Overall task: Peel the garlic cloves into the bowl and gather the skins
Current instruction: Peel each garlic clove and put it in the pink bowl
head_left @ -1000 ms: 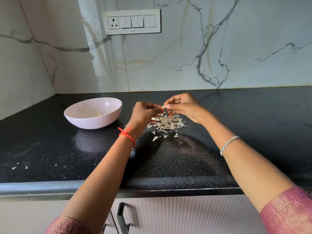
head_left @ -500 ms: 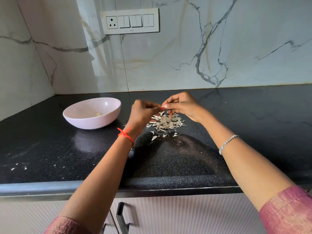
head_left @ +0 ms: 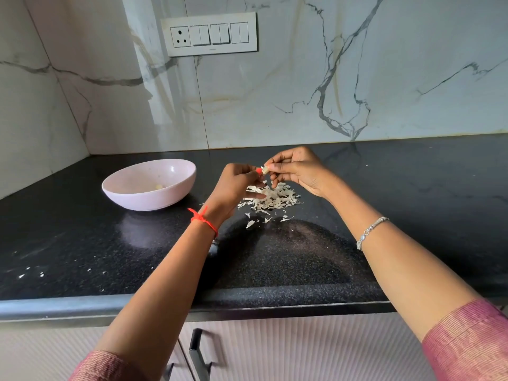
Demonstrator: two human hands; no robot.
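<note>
A small pale garlic clove (head_left: pixel 265 169), off-white and too small to tell how much skin it wears, is held in the air between two hands brought together. The left hand (head_left: pixel 236 184) pinches it with curled fingers and a red-painted nail, and the right hand (head_left: pixel 298 169) grips it from the other side. Directly under them lies one heap of white papery garlic skins (head_left: pixel 270 199), with a few loose flakes strewn at its six o'clock. At nine o'clock of the heap stands one round pale-pink bowl (head_left: pixel 125 176), holding a single yellowish peeled clove (head_left: pixel 158 186). All rest on a black speckled stone worktop (head_left: pixel 412 204); tiny white crumbs dot its edge at seven o'clock. Behind rises a white grey-veined marble wall (head_left: pixel 275 92) bearing one white switch plate (head_left: pixel 211 34).
</note>
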